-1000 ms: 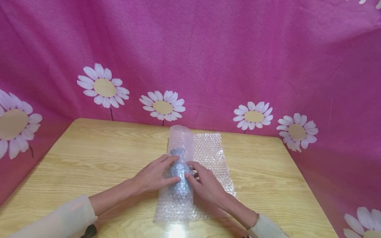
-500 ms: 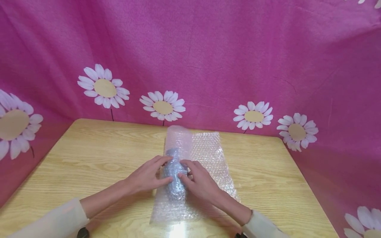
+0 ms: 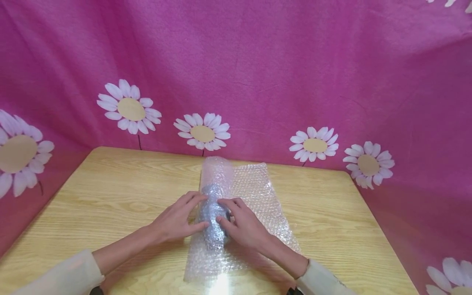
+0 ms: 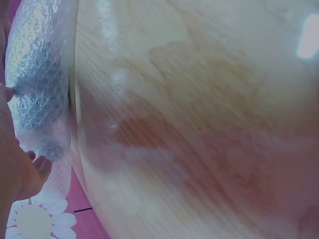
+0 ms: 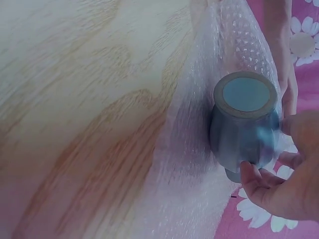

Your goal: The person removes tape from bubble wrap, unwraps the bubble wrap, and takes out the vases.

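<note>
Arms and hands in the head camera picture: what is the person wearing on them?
Both arms have long, pale cream sleeves, the left sleeve and the right sleeve, pushed up so the forearms are bare. The left hand and right hand wear no gloves, and no rings show on the fingers. A small dark thing peeks out under each sleeve at the picture's bottom edge; what it is cannot be told.

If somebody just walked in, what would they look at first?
Probably the bright pink cloth with big white daisies hanging behind the table. Next, the two hands in the middle of the table, the left hand and the right hand, both resting on a blue-grey vase lying rolled in bubble wrap.
</note>
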Motion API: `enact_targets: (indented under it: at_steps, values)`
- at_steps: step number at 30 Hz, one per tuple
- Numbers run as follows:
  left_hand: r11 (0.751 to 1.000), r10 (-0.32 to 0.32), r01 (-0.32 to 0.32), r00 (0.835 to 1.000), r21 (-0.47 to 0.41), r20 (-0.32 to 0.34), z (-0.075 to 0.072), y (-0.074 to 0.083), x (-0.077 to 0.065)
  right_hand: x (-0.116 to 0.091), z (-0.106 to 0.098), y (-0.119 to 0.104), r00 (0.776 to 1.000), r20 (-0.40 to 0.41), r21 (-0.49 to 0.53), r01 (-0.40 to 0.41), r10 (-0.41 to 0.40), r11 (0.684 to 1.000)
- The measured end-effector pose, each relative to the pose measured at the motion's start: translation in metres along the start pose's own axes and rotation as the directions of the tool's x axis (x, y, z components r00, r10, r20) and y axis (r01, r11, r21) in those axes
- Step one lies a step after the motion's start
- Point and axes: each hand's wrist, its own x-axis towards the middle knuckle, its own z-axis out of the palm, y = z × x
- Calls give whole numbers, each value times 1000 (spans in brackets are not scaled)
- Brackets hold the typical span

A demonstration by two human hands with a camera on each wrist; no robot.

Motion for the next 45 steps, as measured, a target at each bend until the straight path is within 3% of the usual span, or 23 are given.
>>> enact_targets:
  at_steps: [7,14,25,34,45]
  values:
    - [992,73,-69,997,101,-37,1,2,3,0,1,2,1000,2,15,7,-7,1000]
    - [983,125,-120,992,141,-34,2,5,8,0,-1,1,1000,5,20,-4,4,1000]
    - [959,209,-211,977,186,33,8,16,19,0,3,5,1000,-19,19,10,-10,1000]
    - [960,212,-219,976,177,54,12,17,18,1,4,4,999,-42,47,-4,6,999]
    - [960,194,-207,977,189,84,12,16,19,-4,-6,10,992,10,100,-125,125,987]
